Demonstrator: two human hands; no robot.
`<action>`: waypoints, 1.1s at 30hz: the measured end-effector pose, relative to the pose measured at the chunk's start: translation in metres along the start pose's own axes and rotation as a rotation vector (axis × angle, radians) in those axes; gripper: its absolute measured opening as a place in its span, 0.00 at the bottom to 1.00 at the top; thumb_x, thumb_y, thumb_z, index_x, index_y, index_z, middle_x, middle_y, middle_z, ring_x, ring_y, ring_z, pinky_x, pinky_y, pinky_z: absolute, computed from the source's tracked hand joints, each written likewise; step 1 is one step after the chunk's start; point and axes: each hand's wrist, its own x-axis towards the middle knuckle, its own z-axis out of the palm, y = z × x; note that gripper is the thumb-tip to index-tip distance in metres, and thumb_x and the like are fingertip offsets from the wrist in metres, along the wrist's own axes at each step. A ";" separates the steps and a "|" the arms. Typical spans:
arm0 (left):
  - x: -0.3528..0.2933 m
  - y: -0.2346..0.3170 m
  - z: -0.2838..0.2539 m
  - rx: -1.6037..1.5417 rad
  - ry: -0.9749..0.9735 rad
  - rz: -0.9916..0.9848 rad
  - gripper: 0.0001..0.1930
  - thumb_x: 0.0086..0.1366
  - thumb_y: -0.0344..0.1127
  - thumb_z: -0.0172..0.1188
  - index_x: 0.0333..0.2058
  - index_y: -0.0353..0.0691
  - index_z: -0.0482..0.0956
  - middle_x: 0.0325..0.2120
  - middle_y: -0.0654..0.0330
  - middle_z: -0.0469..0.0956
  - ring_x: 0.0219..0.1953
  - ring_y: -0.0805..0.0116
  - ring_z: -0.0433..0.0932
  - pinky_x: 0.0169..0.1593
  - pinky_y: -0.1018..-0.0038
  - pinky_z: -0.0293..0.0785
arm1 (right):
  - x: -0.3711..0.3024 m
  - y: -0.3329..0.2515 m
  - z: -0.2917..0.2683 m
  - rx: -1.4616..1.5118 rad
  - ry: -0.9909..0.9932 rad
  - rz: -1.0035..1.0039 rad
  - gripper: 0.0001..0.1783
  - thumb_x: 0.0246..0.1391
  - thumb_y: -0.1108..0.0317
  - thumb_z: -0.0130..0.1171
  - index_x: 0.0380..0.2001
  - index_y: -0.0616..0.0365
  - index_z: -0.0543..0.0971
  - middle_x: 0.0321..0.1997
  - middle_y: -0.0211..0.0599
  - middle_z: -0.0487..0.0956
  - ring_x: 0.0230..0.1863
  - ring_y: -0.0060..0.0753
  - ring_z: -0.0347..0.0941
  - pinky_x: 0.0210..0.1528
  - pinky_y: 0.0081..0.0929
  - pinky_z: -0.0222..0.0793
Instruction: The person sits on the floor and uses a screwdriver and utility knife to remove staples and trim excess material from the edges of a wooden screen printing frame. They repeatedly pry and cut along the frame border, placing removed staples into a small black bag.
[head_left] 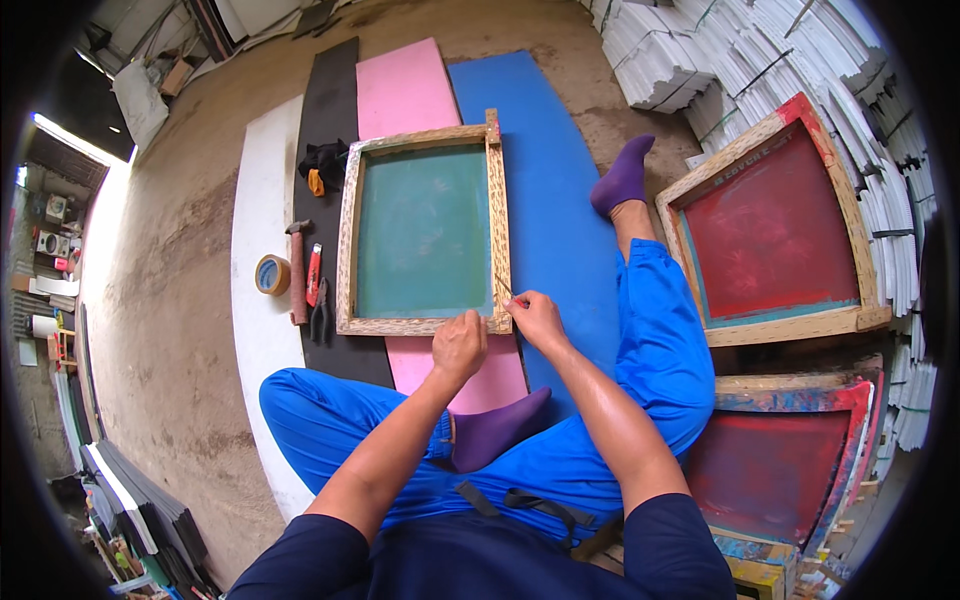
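A wooden screen-printing frame (351,230) with green mesh (425,240) lies flat before me. Closed and knuckles up, my left hand (460,345) rests at the near rail; whatever is in its fingers is hidden. My right hand (538,318) pinches a thin, dark, slender tool (505,286) with a bit of red at the fingertips, held against the frame's near right corner. Left of the frame lie a hammer (297,275), a red utility knife (314,275), pliers (320,315) and a roll of tan tape (272,274).
Under the frame run white (265,230), black (335,90), pink (408,85) and blue (555,200) boards. A black cloth bundle (322,165) sits beside it. Two red-mesh screens (770,235) (765,465) stand at right, before stacked white sheets (660,65).
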 end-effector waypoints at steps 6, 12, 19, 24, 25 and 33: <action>0.007 0.025 -0.003 0.183 -0.091 -0.078 0.19 0.72 0.50 0.53 0.30 0.41 0.74 0.25 0.51 0.81 0.28 0.51 0.82 0.35 0.55 0.76 | 0.011 -0.002 0.005 0.027 -0.023 0.126 0.22 0.57 0.52 0.65 0.32 0.65 0.83 0.27 0.45 0.83 0.30 0.36 0.79 0.36 0.37 0.72; 0.009 0.023 0.011 0.283 -0.150 -0.049 0.11 0.69 0.44 0.53 0.33 0.44 0.75 0.27 0.55 0.81 0.30 0.54 0.84 0.35 0.55 0.77 | 0.001 -0.004 0.011 0.026 0.085 0.093 0.22 0.58 0.52 0.65 0.31 0.65 0.82 0.27 0.46 0.83 0.32 0.42 0.80 0.38 0.40 0.73; 0.006 0.006 0.023 0.230 -0.122 0.095 0.04 0.65 0.33 0.52 0.33 0.41 0.73 0.25 0.53 0.80 0.28 0.52 0.83 0.35 0.58 0.77 | -0.013 -0.017 0.015 -0.078 0.106 0.054 0.21 0.55 0.52 0.68 0.37 0.61 0.81 0.34 0.50 0.84 0.39 0.54 0.82 0.42 0.45 0.75; 0.000 -0.012 0.010 0.006 -0.140 0.151 0.04 0.64 0.31 0.52 0.31 0.37 0.71 0.24 0.48 0.79 0.28 0.49 0.82 0.36 0.53 0.78 | -0.012 -0.008 0.015 -0.103 0.074 0.082 0.21 0.54 0.52 0.70 0.39 0.58 0.80 0.37 0.48 0.84 0.42 0.55 0.81 0.43 0.47 0.74; -0.004 -0.014 0.006 -0.018 -0.144 0.135 0.04 0.65 0.30 0.52 0.31 0.37 0.71 0.24 0.47 0.79 0.28 0.48 0.82 0.36 0.52 0.78 | -0.012 -0.010 0.014 -0.120 0.058 0.092 0.21 0.54 0.52 0.70 0.39 0.57 0.80 0.37 0.48 0.84 0.42 0.55 0.81 0.44 0.48 0.74; -0.025 -0.059 -0.036 -0.174 0.021 -0.118 0.10 0.72 0.35 0.53 0.32 0.34 0.70 0.25 0.42 0.78 0.29 0.36 0.78 0.34 0.47 0.75 | -0.019 -0.024 0.013 -0.188 0.030 0.123 0.18 0.57 0.53 0.67 0.42 0.54 0.79 0.40 0.45 0.84 0.45 0.55 0.80 0.45 0.49 0.74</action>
